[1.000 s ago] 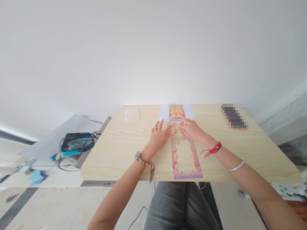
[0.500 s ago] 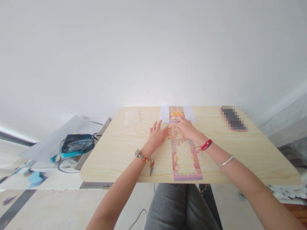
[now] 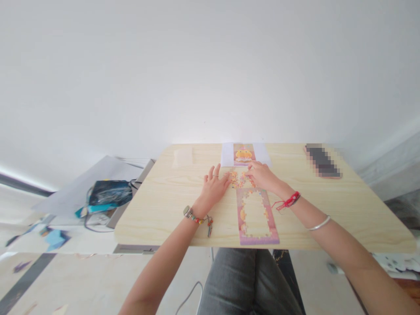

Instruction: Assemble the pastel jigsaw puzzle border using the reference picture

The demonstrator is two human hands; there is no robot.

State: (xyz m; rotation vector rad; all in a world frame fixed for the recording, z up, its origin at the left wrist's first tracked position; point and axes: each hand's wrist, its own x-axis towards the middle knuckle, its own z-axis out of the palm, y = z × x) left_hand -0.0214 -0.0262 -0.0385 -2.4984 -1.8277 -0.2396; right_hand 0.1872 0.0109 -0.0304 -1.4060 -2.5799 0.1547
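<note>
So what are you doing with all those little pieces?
A person sits at a table with both hands on a pile of puzzle pieces. The left hand lies flat beside the pile and the right hand touches it from the other side. A pink puzzle frame, mostly unfilled, lies just in front.

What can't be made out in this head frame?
- Small loose puzzle pieces, head view: too small to tell shapes; partly covered by the left hand and right hand.
- Flat dark object at the far right of the light wooden table: pixelated.
- Dark bundle left of the table: blurred.
</note>
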